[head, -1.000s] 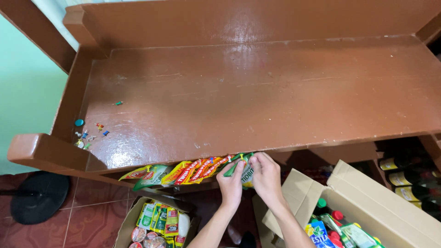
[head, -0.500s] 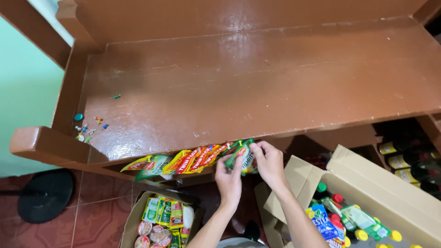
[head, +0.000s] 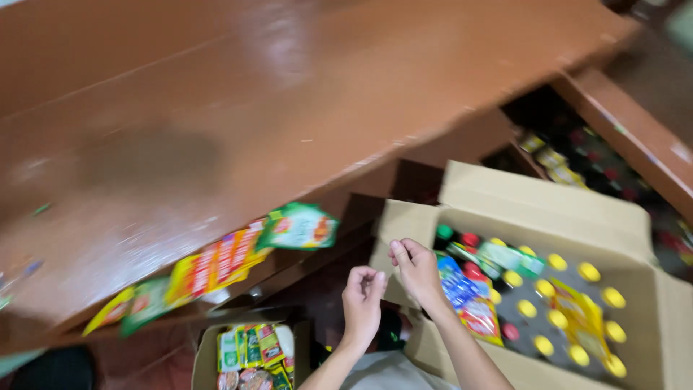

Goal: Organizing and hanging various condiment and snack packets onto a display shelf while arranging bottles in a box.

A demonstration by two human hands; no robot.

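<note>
A person's 2 bare hands hang in the lower centre of the frame, above the gap between a brown wooden bench and an open cardboard box. The left hand has its fingers curled loosely inward and holds nothing that can be seen. The right hand, just beside it and slightly higher, has its fingertips pinched together; motion blur makes it hard to tell whether anything small sits between them. The 2 hands are near each other but do not touch.

A row of sachets lies along the front edge of the bench at lower left, red and yellow packets in the middle with green ones at either end. The nearest of them, a green sachet, sits at the right end of the row, tilted, just up and left of the hands and apart from both.

The cardboard box fills the lower right of the frame, its flaps open. Inside stand bottles with yellow caps, a few with red and green caps near the back left corner, and blue and red packets lying against the near wall, just right of the right wrist. A smaller box at bottom left, below the bench edge, holds more green and yellow packets. The bench surface is glossy and smeared by camera movement.
</note>
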